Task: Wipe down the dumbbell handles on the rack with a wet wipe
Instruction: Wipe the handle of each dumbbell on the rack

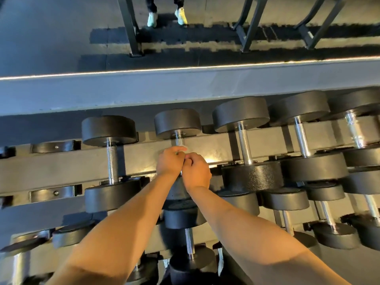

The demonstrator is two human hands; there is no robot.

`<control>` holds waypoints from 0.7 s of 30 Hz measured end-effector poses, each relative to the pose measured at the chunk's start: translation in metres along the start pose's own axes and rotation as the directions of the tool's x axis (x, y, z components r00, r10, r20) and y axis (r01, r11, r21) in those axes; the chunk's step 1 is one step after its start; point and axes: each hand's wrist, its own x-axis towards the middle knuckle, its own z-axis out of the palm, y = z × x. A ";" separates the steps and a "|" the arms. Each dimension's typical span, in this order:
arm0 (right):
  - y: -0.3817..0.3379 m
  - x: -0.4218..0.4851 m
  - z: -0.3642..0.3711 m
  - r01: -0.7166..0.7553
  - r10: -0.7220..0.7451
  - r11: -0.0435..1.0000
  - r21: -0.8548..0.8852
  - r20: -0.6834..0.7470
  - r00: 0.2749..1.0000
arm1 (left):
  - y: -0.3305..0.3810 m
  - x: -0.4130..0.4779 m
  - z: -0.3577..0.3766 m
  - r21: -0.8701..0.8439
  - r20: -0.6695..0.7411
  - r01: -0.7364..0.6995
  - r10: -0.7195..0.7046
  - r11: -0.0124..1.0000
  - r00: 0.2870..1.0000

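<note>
The black rack [61, 167] carries rows of black dumbbells with steel handles. My left hand [169, 161] and my right hand [196, 171] meet over the handle [179, 139] of the second dumbbell [177, 123] on the top row. The fingers of both hands are curled and pinch a small pale wet wipe [185, 160] between them. Most of the wipe is hidden by the fingers. The lower part of this handle and its near head lie under my hands. I cannot tell whether the wipe touches the handle.
One dumbbell [110, 159] lies to the left and several bigger ones [245, 145] to the right. Lower rows hold more dumbbells [189, 241]. Beyond the rack's top rail [185, 85] are dark frame legs [131, 27] and a person's shoes [181, 16].
</note>
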 end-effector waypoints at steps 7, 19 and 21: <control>0.021 0.001 -0.007 0.120 -0.148 0.980 0.158 0.177 0.973 | -0.019 -0.013 -0.020 -0.054 0.089 0.091 -0.086 0.994 0.992; 0.024 -0.028 -0.060 -0.170 -0.025 0.898 0.407 0.431 0.902 | -0.033 -0.120 0.026 0.244 -0.129 -0.521 0.559 0.818 0.819; 0.029 -0.035 -0.063 -0.175 -0.034 0.891 0.418 0.447 0.894 | -0.033 -0.123 0.033 0.277 -0.131 -0.479 0.527 0.833 0.840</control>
